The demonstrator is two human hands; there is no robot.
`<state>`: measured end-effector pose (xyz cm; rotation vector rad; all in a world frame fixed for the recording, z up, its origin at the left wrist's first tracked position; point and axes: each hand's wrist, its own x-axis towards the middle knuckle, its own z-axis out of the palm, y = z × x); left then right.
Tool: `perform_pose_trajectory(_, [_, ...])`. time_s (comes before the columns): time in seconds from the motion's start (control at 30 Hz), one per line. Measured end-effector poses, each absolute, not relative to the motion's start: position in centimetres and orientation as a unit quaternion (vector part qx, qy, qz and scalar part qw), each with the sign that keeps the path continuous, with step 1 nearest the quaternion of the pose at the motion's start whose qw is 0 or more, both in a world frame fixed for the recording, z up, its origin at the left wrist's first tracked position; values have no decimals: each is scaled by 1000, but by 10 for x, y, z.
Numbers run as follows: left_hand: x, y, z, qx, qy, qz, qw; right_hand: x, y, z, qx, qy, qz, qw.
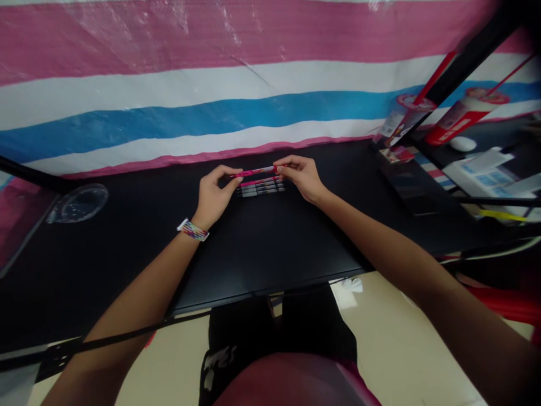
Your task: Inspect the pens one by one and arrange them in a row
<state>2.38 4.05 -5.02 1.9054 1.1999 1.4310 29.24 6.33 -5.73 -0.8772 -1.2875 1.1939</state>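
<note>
A pink pen (258,170) is held level above the black table (262,242), one end in each hand. My left hand (216,190) pinches its left end between thumb and fingers, a patterned band around that wrist. The right end is pinched by my right hand (302,176). Just below this pen, several more pens (262,187) lie side by side in a row on the table; the upper one is pink, the lower ones dark and clear.
A round clear plastic lid (80,203) lies at the left. To the right are a cup with a red straw (401,118), a red and white cup (467,115), a white mouse (462,144) and a dark phone-like slab (416,194). Striped sheeting hangs behind the table.
</note>
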Motion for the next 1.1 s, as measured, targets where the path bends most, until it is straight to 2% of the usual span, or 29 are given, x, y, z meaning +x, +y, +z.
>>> perform_pose_trajectory(0.1, [26, 38, -48, 700, 435, 522, 222, 293, 64, -58, -379, -541, 505, 555])
perform_pose_trajectory(0.27, [28, 37, -49, 676, 437, 516, 293, 292, 63, -57, -375, -543, 502, 559])
perform_pose_trajectory(0.4, [26, 37, -50, 694, 428, 527, 240, 291, 62, -55, -372, -523, 529, 555])
perform_pose_trajectory(0.5, [26, 36, -47, 694, 422, 528, 248, 292, 60, -52, -351, -489, 574, 554])
perform_pose_trajectory(0.63, [29, 35, -43, 672, 411, 548, 280, 292, 51, -40, -263, -437, 717, 475])
perform_pose_trajectory(0.73, [30, 33, -41, 659, 410, 562, 287, 292, 44, -31, -228, -426, 766, 425])
perform_pose_trajectory(1.1, [31, 35, -44, 662, 413, 556, 285, 289, 44, -36, -261, -453, 726, 446])
